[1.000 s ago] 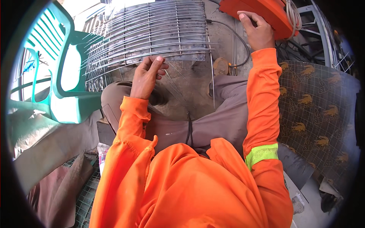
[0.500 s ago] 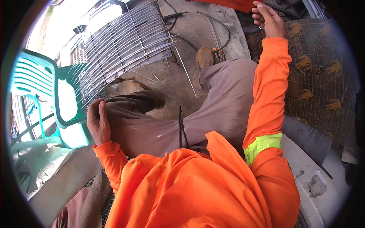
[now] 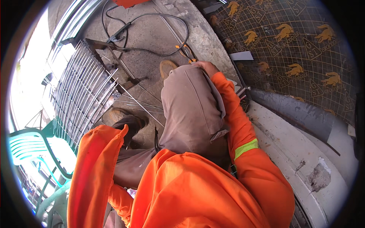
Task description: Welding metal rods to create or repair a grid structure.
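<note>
My right hand (image 3: pixel 207 67) reaches down beside my raised right knee (image 3: pixel 192 102). Its back shows, while the fingers are mostly hidden behind the trouser leg, so what they hold cannot be made out. Close to it lie an orange clip-like piece (image 3: pixel 182 48) and the end of a black cable (image 3: pixel 188 32). My left hand is out of sight; only its orange sleeve (image 3: pixel 121 203) appears at lower left, next to a loose hanging flap of orange cloth (image 3: pixel 95 163).
A grille of thin metal rods (image 3: pixel 78 87) stands at left, beyond a green plastic chair (image 3: pixel 28 146). Loose rods (image 3: pixel 138 104) lie on the concrete floor. A concrete curb (image 3: pixel 192 24), a dark patterned sheet (image 3: pixel 279 57) and a chipped white panel (image 3: pixel 281 148) line the right side.
My right hand has come down from the upper right to beside my knee. My left hand has left its place on my left knee and gone out of view. The view has swung right.
</note>
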Demonstrator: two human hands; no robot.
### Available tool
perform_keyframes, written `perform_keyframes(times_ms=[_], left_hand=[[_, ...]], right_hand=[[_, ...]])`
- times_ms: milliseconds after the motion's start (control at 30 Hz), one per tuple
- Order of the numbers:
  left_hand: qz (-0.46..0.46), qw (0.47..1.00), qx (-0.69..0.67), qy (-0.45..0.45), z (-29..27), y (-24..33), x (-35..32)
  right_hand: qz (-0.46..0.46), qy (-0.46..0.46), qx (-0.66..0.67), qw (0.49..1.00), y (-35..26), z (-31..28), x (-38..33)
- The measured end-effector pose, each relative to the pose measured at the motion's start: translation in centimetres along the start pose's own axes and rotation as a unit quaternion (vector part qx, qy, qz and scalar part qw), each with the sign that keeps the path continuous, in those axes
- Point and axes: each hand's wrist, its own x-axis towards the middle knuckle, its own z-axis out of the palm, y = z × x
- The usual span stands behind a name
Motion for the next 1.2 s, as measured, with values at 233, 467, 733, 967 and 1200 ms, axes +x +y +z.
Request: perform_keyframes(times_ms=[233,467,733,967,1200], left_hand=[[-0.15,0.981,0.118,-0.028,5.4,4.5,2.0],[-0.023,0.976,0.216,-0.006,2.0,4.5,1.7],[-0.029,0.962,0.26,-0.077,2.7,4.2,1.5],[-0.092,0.96,0.244,-0.104,1.8,3.9,3.7],[-0.117,0.963,0.226,-0.087,1.8,3.1,4.3]], right_hand=[[-0.098,0.017,-0.044,0.994,16.4,3.3,-0.5],[0.077,-0.032,-0.091,0.992,-5.3,2.6,7.9],[-0.078,-0.144,-0.511,0.844,-12.4,8.1,32.7],[-0.305,-0.015,-0.589,0.748,-10.3,12.2,43.2],[-0.111,-0.113,-0.444,0.882,-8.6,11.0,47.7]])
